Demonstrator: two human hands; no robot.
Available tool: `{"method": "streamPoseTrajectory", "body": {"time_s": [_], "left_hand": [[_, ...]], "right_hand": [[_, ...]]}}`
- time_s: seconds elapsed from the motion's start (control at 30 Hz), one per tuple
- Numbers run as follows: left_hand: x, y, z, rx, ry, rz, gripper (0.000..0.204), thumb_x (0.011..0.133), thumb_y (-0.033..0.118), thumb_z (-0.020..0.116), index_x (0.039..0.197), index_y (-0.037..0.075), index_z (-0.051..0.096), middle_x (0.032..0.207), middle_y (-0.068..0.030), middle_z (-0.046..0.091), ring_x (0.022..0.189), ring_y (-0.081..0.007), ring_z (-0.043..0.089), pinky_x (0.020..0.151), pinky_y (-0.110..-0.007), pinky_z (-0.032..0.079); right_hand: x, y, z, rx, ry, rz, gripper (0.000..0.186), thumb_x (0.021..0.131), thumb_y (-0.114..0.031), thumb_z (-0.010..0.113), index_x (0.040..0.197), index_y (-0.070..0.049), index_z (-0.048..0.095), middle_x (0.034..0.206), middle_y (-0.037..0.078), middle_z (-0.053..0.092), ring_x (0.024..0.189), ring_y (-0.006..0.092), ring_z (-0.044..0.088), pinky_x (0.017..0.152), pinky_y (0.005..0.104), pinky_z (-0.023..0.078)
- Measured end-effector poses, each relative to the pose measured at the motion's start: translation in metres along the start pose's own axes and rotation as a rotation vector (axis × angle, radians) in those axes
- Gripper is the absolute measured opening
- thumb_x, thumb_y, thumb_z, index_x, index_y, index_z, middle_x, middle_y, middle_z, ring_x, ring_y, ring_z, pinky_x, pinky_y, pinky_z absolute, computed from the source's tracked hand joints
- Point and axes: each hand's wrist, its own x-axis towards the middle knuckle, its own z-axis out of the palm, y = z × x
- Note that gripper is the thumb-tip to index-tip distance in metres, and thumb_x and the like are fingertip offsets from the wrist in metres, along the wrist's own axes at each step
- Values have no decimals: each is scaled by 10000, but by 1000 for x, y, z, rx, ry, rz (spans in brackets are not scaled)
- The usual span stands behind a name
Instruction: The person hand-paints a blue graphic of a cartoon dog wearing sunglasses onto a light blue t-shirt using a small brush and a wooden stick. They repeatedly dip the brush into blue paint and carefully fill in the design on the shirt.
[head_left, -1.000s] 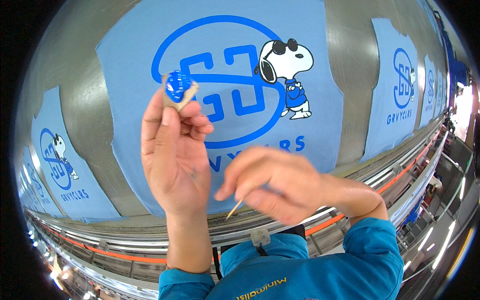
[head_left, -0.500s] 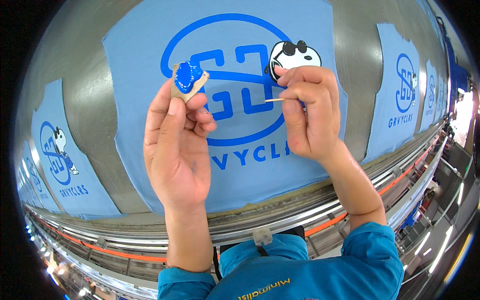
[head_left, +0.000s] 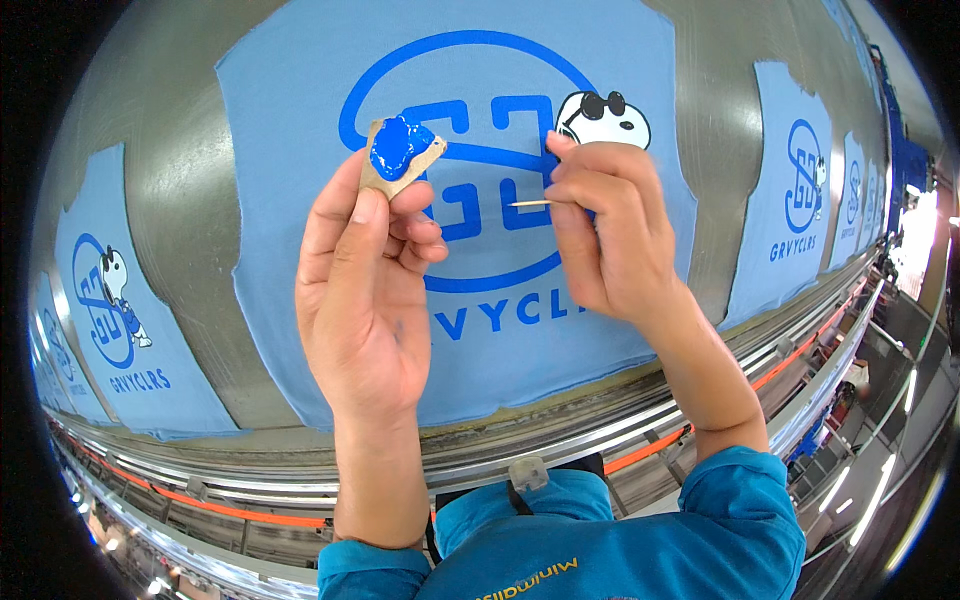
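Note:
My left hand [head_left: 365, 290] pinches a torn bit of brown cardboard [head_left: 428, 158] between thumb and fingers. A thick, glossy blob of blue paint [head_left: 398, 148] covers much of its face. Between the thumb and fingertips of my right hand [head_left: 615, 225] is a thin wooden toothpick [head_left: 530, 203], its pointed end toward the left. Both hands hover over a light blue shirt panel [head_left: 290, 110] spread flat, printed with a blue oval emblem, lettering and a white cartoon dog in sunglasses [head_left: 605, 118]. My right hand hides the lower part of the dog.
The panel lies on a long grey metal table [head_left: 180, 190]. Matching printed panels lie to the left [head_left: 110, 290] and right [head_left: 790, 190], with several more beyond. Metal rails [head_left: 480, 465] and an orange strip [head_left: 640, 456] run along the near edge, close to my body.
Both hands have drawn slightly closer together: the left with the cardboard has shifted a little right, the right with the toothpick a little left. The toothpick's tip is nearer the paint.

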Motion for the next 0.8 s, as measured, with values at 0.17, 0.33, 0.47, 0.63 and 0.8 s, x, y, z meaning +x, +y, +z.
{"method": "streamPoseTrajectory", "body": {"time_s": [0.17,0.33,0.47,0.63,0.8], "left_hand": [[-1,0,-4,38,5,18,368,1086,144,549,1419,-11,573,1124,-128,742,913,-144,655,823,-313,526],[-7,-13,8,103,14,0,356,1083,143,550,1399,-18,580,1115,-133,747,925,-148,660,821,-314,524],[-8,-12,8,119,-2,28,354,1083,144,548,1396,-16,583,1107,-129,749,917,-145,655,815,-312,523],[-6,-7,4,95,8,34,355,1089,143,533,1408,-8,576,1104,-110,750,900,-134,644,809,-296,522],[-5,-7,1,63,-27,24,353,1094,140,520,1420,9,555,1120,-94,740,916,-125,632,795,-284,509]], "right_hand": [[-4,-41,-18,159,-90,249,177,854,129,687,1000,42,641,1010,172,650,869,294,667,704,373,557],[-21,-94,8,690,57,406,103,935,67,641,1032,33,633,1008,160,663,869,274,673,722,365,554],[-24,-106,2,959,-81,616,105,1061,-33,504,1129,27,558,1070,173,608,956,232,677,799,370,573],[-19,-41,-46,173,-26,422,68,916,12,698,981,0,712,959,129,663,840,213,642,709,303,522],[-33,10,-67,-25,86,511,98,879,30,737,961,-18,761,905,80,674,776,153,623,669,264,502]]}}
